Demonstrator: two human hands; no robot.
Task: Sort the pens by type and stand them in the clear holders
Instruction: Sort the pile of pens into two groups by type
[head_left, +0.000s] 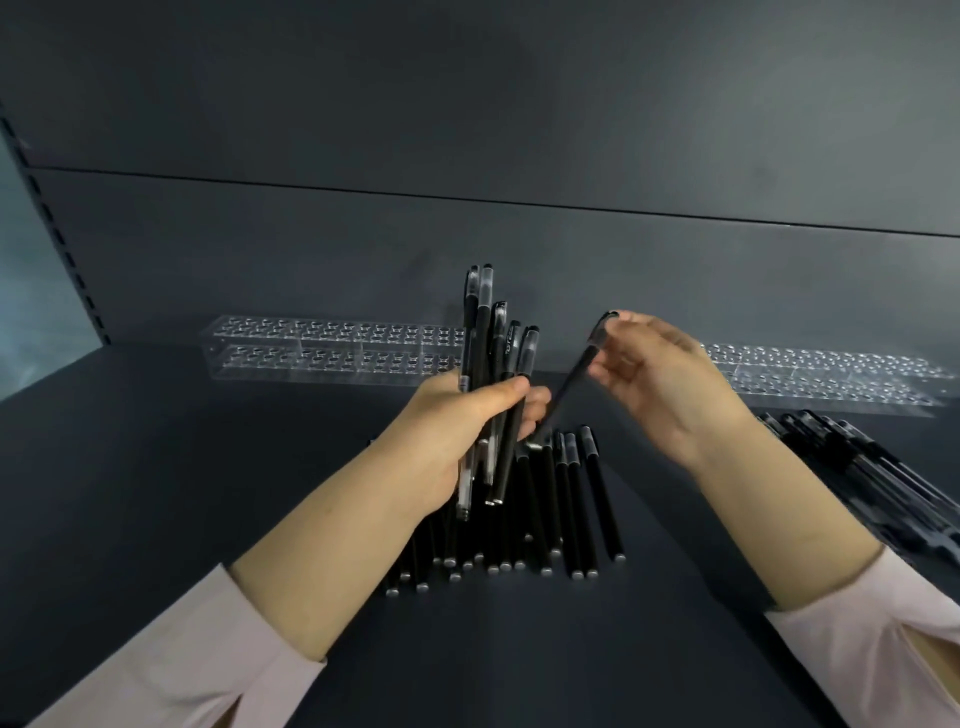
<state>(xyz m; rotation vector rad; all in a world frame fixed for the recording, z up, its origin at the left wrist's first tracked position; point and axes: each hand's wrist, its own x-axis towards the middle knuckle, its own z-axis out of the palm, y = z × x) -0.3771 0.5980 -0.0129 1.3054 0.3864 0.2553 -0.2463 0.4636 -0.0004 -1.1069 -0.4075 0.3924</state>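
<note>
Bundle gripped upright in left hand, single pen pinched by right hand, both above pile, holders behind.

Dim, even light on dark surfaces; wide-angle bending at edges, right hand slightly blurred.

One wide-angle camera, worn on the person's head, looks forward and down over a dark shelf. The left hand with its bundle of pens and the right hand with a single pen fill mid-frame at close range; the clear holders lie farther back, by the back panel.
</note>
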